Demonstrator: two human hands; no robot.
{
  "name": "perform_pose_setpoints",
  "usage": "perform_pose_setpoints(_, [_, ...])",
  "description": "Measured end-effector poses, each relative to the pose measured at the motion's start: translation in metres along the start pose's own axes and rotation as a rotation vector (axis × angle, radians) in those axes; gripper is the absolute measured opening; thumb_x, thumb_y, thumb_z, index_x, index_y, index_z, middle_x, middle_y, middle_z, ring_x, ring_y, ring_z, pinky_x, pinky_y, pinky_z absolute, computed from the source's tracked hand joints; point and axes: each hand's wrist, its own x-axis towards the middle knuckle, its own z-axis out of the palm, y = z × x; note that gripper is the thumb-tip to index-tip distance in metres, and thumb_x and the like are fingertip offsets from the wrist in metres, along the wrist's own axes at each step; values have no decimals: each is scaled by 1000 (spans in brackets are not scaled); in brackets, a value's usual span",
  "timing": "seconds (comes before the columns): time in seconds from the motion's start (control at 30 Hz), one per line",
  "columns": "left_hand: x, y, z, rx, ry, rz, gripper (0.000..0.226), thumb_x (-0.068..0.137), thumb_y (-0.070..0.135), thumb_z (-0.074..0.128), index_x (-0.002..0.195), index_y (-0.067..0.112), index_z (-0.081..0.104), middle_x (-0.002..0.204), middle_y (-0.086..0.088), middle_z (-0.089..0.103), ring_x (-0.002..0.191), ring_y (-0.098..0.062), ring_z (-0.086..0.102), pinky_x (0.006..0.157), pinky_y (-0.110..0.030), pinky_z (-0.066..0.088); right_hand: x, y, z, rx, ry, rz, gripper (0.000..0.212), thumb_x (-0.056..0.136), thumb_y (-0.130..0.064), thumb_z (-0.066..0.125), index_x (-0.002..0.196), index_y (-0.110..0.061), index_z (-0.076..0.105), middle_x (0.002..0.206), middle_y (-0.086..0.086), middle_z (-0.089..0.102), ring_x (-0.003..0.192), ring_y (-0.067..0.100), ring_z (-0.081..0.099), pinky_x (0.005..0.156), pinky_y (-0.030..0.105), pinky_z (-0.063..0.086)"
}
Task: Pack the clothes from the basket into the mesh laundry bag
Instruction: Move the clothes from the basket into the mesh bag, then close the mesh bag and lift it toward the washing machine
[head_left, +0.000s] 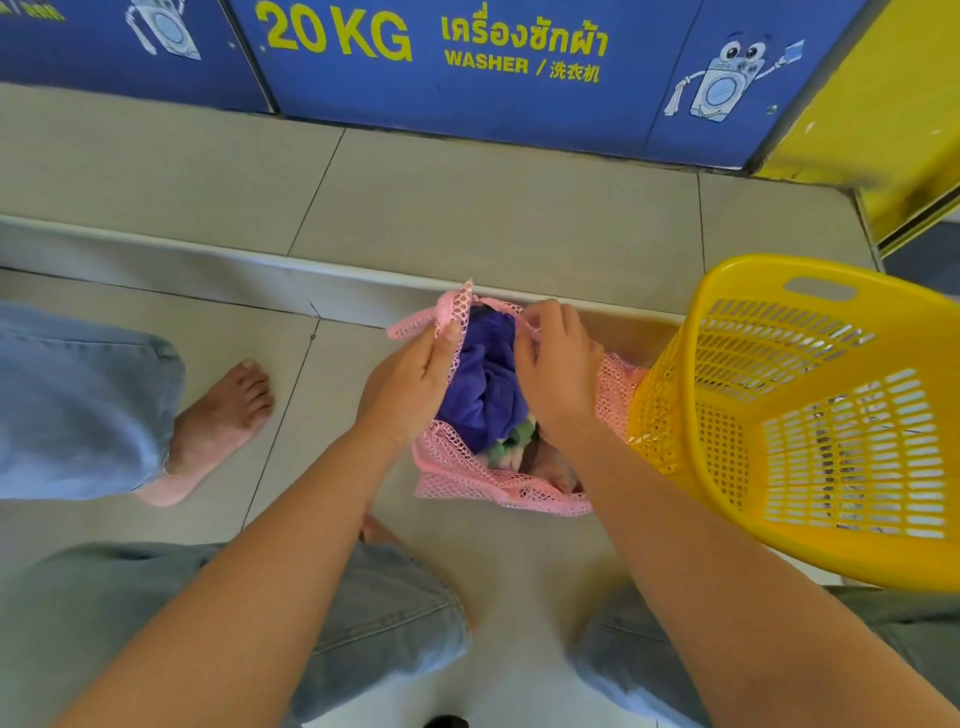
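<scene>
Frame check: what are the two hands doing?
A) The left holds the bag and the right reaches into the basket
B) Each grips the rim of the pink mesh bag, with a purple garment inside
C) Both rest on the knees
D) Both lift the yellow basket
B: the left hand and right hand each pinch the rim of the pink mesh bag, the purple garment sits between them, and neither hand is on the yellow basket.

The mesh laundry bag (453, 469) lies on the floor (291, 415) at centre, with clothes (483, 384) in it. The left hand (415, 384) grips the left edge of its mouth and the right hand (558, 364) pinches the right edge. The tipped basket (670, 374) touches the bag's right side. The washer (519, 114) stands behind, and a bare foot (218, 415) rests well to the left.
</scene>
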Motion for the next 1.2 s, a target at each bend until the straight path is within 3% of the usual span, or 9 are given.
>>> perform_pose_setpoints(0.07, [-3, 1, 0, 40, -11, 22, 49, 101, 52, 21, 138, 33, 49, 123, -4, 65, 111, -31, 58, 87, -34, 44, 23, -4, 1, -72, -68, 11, 21, 96, -29, 50, 115, -23, 56, 118, 0, 57, 110, 25, 54, 88, 42, 36])
perform_pose_setpoints(0.13, [-6, -1, 1, 61, -2, 93, 44, 100, 52, 23, 110, 30, 60, 95, 0, 67, 93, -31, 61, 75, -34, 46, 45, -11, 5, -109, -201, 3, 32, 94, -33, 53, 126, -30, 54, 127, 1, 53, 120, 25, 47, 95, 46, 35])
perform_pose_setpoints(0.23, [-10, -2, 0, 111, 54, 202, 38, 99, 49, 24, 80, 32, 51, 67, 12, 48, 68, -22, 48, 62, -29, 35, 70, -20, 15, -146, -451, 25, 42, 94, -34, 51, 135, -41, 48, 135, 2, 47, 128, 25, 39, 104, 49, 29])
perform_pose_setpoints(0.37, [-10, -6, 2, 190, 121, 366, 41, 104, 39, 31, 107, 14, 63, 80, 1, 63, 68, -29, 57, 61, -27, 38, 87, -18, 25, -175, -483, -19, 26, 94, -26, 46, 111, -39, 60, 118, -1, 58, 120, 25, 46, 93, 44, 28])
perform_pose_setpoints(0.53, [-4, -10, 6, 208, 69, 288, 36, 103, 39, 35, 116, 18, 62, 94, -4, 69, 80, -35, 60, 64, -32, 42, 100, -6, 11, -197, -386, -28, 25, 93, -18, 42, 108, -28, 59, 106, 1, 69, 105, 28, 59, 90, 42, 30])
perform_pose_setpoints(0.73, [-9, -9, 16, 387, -127, 284, 42, 98, 52, 38, 140, 45, 39, 132, 12, 60, 106, -25, 62, 78, -31, 46, 113, 7, -12, -191, -331, -65, 24, 92, -14, 45, 109, -19, 61, 113, 11, 67, 103, 35, 61, 86, 39, 45])
perform_pose_setpoints(0.87, [-9, 6, 14, 609, -60, 300, 48, 93, 66, 30, 126, 39, 52, 112, 6, 69, 94, -27, 65, 69, -31, 43, 111, 2, -18, -64, -347, -38, 18, 91, -15, 51, 103, -17, 64, 106, 7, 69, 96, 30, 62, 72, 29, 42])
perform_pose_setpoints(1.03, [8, 35, 2, 524, 228, 292, 28, 101, 40, 37, 104, 21, 57, 90, -4, 68, 77, -34, 62, 58, -33, 36, 101, 1, -25, 39, -351, -69, 12, 86, -13, 59, 95, -17, 67, 98, 4, 70, 90, 22, 62, 74, 29, 45])
perform_pose_setpoints(1.2, [53, 34, 8, 319, 257, 214, 30, 98, 29, 47, 125, 22, 59, 127, -3, 61, 117, -28, 49, 94, -40, 37, 90, 4, -28, 94, -332, -99, 11, 86, -12, 60, 93, -18, 66, 93, 1, 69, 84, 17, 60, 72, 28, 45])
